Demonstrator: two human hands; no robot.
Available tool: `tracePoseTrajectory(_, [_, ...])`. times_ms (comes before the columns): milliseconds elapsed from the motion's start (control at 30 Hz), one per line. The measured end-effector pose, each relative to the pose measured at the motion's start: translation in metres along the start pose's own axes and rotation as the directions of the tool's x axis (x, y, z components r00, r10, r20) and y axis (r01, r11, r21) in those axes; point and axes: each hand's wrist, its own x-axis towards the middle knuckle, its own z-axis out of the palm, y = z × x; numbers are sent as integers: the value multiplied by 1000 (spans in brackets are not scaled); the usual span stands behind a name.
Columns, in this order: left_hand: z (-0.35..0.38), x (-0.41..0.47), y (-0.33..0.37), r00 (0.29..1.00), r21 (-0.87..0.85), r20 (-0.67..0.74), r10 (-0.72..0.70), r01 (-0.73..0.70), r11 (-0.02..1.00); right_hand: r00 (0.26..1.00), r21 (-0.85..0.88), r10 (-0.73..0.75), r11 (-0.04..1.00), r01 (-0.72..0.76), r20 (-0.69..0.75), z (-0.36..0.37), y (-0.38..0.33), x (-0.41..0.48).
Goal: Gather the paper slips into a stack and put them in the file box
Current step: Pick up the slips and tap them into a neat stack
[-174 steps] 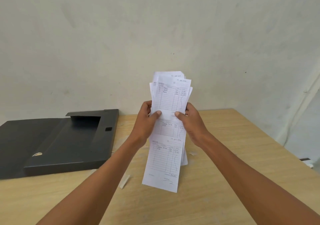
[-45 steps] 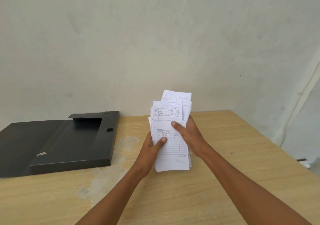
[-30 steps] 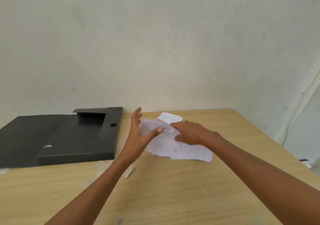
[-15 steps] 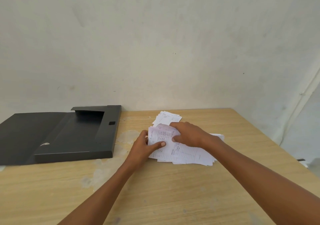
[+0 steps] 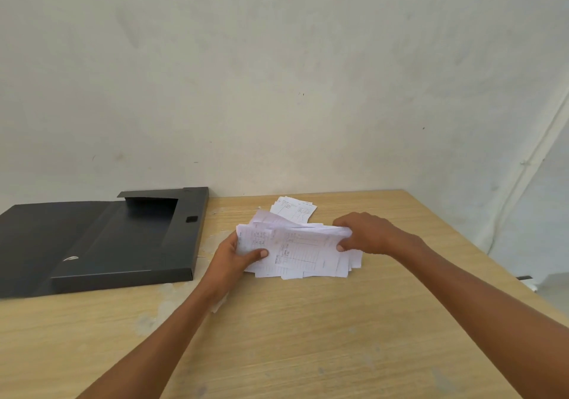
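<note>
A loose stack of white printed paper slips (image 5: 300, 252) lies sideways on the wooden table, edges uneven. My left hand (image 5: 235, 255) grips its left end, thumb on top. My right hand (image 5: 368, 235) pinches its right end. One or two more slips (image 5: 294, 209) lie flat just behind the stack, near the wall. The black file box (image 5: 123, 244) lies open on the left of the table, its lid spread out to the left; its inside looks empty.
The wooden table (image 5: 308, 331) reaches the white wall at the back and ends in an edge on the right. A small scrap of paper (image 5: 220, 303) peeks out under my left forearm. Pale worn patches mark the tabletop beside the box.
The stack was held upright in both hands, then laid down sideways on the table. My right hand has slid from the stack's middle to its right end; my left stays on the left end.
</note>
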Motion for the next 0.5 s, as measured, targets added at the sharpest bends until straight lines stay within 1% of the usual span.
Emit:
tracePoseTrajectory(67, [-4,-2,2,1000,-49,25,-3,4,999,999,53,-14,998,17,-45,7,0,2])
tracePoseTrajectory(167, [-9,-5,5,999,-95,-31,21,-23,995,994,174,-75,981,88,-76,16,-15,9])
tracePoseTrajectory(233, [-13,-7,3,999,-84,-39,23,-26,996,995,235,-100,966,102,-22,21,-24,15])
tracePoseTrajectory(300, [-17,-10,-1,1000,-68,-29,6,-8,998,996,281,-75,958,60,43,26,-31,19])
tracePoseTrajectory(333, [-18,-10,-1,1000,-63,-22,0,-2,998,997,307,-66,950,51,39,28,-33,20])
tracePoseTrajectory(367, [-19,-10,-1,1000,-47,-14,-1,0,999,998,324,-63,944,56,12,29,-36,19])
tracePoseTrajectory(467, [-15,-7,2,1000,15,11,27,-27,1000,988,349,-105,927,140,-115,27,-39,22])
tracePoseTrajectory(500, [-12,-6,2,999,23,15,35,-35,999,984,351,-120,923,160,-135,27,-39,23])
